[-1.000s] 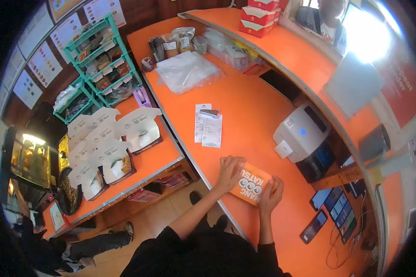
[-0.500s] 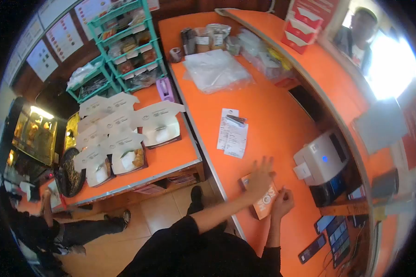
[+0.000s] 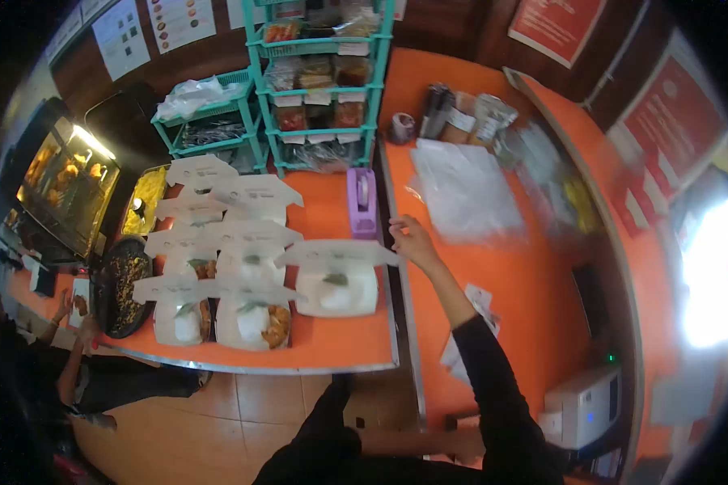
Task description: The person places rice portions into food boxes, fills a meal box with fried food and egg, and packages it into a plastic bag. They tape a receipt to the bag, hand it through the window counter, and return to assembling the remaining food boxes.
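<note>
Since the earlier frame, my view has swung left, and my right hand (image 3: 412,242) has left the printed carton and come up the orange counter (image 3: 449,271). It now hangs just beside the purple tape dispenser (image 3: 362,204), fingers loosely spread and apart from it, with nothing that I can see in its grasp. My left forearm (image 3: 416,442) runs low across the bottom of the view, but its hand is lost behind my right sleeve (image 3: 501,388), so I cannot tell whether it is closed on anything. That same sleeve covers most of the carton's spot on the counter; I can't make the carton out clearly.

The dispenser stands on the neighbouring table, near its right edge, beside the teal rack (image 3: 378,97). In front of it, a lidded box (image 3: 340,253) sits open with white rice and a green piece inside, and more open boxes are packed to its left. Beyond my right hand lies a blurred stack of clear plastic bags (image 3: 467,190); receipts (image 3: 479,301) show partly behind my arm. At far left I see a co-worker's hand (image 3: 89,330) near the black pan (image 3: 121,331).
</note>
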`<state>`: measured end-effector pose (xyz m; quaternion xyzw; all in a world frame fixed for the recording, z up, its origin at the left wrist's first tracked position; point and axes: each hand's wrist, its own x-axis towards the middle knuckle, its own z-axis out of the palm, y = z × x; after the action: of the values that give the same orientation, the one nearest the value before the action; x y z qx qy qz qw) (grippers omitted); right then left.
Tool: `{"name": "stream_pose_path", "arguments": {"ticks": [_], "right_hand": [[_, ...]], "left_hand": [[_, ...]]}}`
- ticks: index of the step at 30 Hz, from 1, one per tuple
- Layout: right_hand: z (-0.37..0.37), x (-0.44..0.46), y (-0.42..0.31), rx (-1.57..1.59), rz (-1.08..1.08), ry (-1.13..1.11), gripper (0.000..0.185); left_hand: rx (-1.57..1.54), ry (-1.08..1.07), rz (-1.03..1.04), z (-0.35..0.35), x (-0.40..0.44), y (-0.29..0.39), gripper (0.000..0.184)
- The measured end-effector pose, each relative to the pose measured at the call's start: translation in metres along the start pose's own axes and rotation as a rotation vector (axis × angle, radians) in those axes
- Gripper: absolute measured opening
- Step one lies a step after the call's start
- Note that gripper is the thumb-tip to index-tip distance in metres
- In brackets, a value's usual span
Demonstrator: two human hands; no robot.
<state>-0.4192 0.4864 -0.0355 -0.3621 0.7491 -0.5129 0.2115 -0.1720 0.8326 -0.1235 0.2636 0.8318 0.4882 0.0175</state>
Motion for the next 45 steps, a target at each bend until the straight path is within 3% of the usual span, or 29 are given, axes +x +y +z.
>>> {"name": "stream_pose_path", "arguments": {"ticks": [1, 3, 7, 10, 12, 13, 15, 19, 21, 22, 23, 25, 27, 28, 29, 31, 32, 33, 35, 36, 38, 39, 40, 41, 42, 43, 45], "right_hand": [[0.017, 0.030, 0.015, -0.004, -0.004, -0.015, 0.025], [0.044, 0.074, 0.033, -0.082, 0.215, -0.165, 0.035], [0.077, 0.113, 0.064, -0.235, 0.479, -0.252, 0.036], [0.081, 0.116, 0.086, -0.304, 0.311, -0.125, 0.031], [0.078, 0.102, 0.089, 0.073, 0.254, 0.019, 0.022], [0.074, 0.087, 0.079, 0.066, 0.258, 0.021, 0.022], [0.064, 0.056, 0.053, 0.006, 0.040, -0.004, 0.017], [0.075, 0.052, 0.082, 0.229, 0.215, -0.088, 0.014], [0.082, 0.069, 0.098, -0.065, 0.500, -0.146, 0.011], [0.084, 0.077, 0.106, -0.063, 0.502, -0.145, 0.011], [0.085, 0.085, 0.114, -0.355, 0.332, -0.215, 0.012], [0.089, 0.092, 0.110, -0.643, 0.162, -0.277, 0.014], [0.098, 0.086, 0.096, -0.690, 0.374, 0.105, 0.017], [0.089, 0.088, 0.093, -0.695, 0.372, -0.210, 0.036], [0.085, 0.086, 0.077, -0.688, 0.372, -0.198, 0.036], [0.073, 0.074, 0.041, -0.751, 0.113, -0.183, 0.034], [0.055, 0.068, 0.024, -0.624, 0.107, -0.139, 0.031], [0.030, 0.055, 0.005, -0.499, 0.113, -0.088, 0.029], [-0.041, -0.010, -0.076, -0.390, 0.090, -0.105, 0.033], [-0.073, -0.050, -0.081, -0.325, 0.066, -0.104, 0.032], [-0.137, -0.146, -0.084, -0.322, 0.008, -0.048, 0.032], [-0.163, -0.202, -0.088, -0.388, -0.032, 0.001, 0.032], [-0.183, -0.261, -0.083, -0.373, -0.024, 0.094, 0.030], [-0.201, -0.316, -0.067, -0.414, 0.222, 0.125, 0.031], [-0.199, -0.369, -0.068, -0.366, 0.408, 0.317, 0.031], [-0.199, -0.419, -0.056, -0.442, 0.398, 0.343, 0.029], [-0.173, -0.487, -0.032, -0.458, 0.391, 0.464, 0.030]], "left_hand": [[-0.020, 0.036, 0.006, -0.012, -0.002, -0.002, 0.043], [-0.060, 0.090, 0.010, -0.037, -0.004, -0.006, 0.042], [-0.113, 0.146, 0.016, -0.067, -0.008, -0.016, 0.042], [-0.137, 0.171, 0.024, -0.079, -0.005, -0.015, 0.042], [-0.140, 0.186, 0.029, -0.083, -0.005, -0.015, 0.041], [-0.140, 0.190, 0.037, -0.081, -0.004, -0.015, 0.041], [-0.142, 0.205, 0.041, -0.087, -0.004, -0.013, 0.041], [-0.139, 0.207, 0.042, -0.087, -0.009, -0.009, 0.041], [-0.108, 0.229, 0.037, -0.081, -0.010, -0.008, 0.041], [-0.091, 0.260, 0.041, -0.079, -0.010, -0.007, 0.041], [-0.071, 0.312, 0.050, -0.078, -0.009, -0.006, 0.041], [-0.187, 0.375, 0.131, -0.103, -0.010, -0.002, 0.049], [-0.418, 0.035, 0.041, -0.140, -0.022, 0.004, 0.065], [-0.485, -0.083, 0.005, -0.147, -0.025, 0.004, 0.070], [-0.377, 0.009, 0.086, -0.137, -0.025, -0.010, 0.074], [-0.175, 0.178, 0.263, -0.109, -0.025, -0.044, 0.081], [-0.094, 0.253, 0.356, -0.085, -0.028, -0.054, 0.085], [-0.031, 0.326, 0.451, -0.062, -0.032, -0.051, 0.089], [0.099, -0.373, 0.004, -0.138, -0.009, 0.011, 0.073], [0.256, -0.704, -0.160, -0.179, 0.004, 0.042, 0.066], [0.133, -0.016, -0.069, -0.149, -0.006, 0.035, 0.061], [0.132, 0.066, -0.044, -0.132, -0.004, 0.026, 0.063], [0.155, -0.066, -0.124, -0.148, -0.002, 0.041, 0.076], [0.161, -0.087, -0.095, -0.143, -0.002, 0.044, 0.076], [0.202, -0.041, -0.183, -0.136, -0.001, 0.045, 0.084], [0.241, 0.013, -0.272, -0.129, 0.001, 0.048, 0.091], [0.277, 0.094, -0.245, -0.121, 0.003, 0.052, 0.094]]}}
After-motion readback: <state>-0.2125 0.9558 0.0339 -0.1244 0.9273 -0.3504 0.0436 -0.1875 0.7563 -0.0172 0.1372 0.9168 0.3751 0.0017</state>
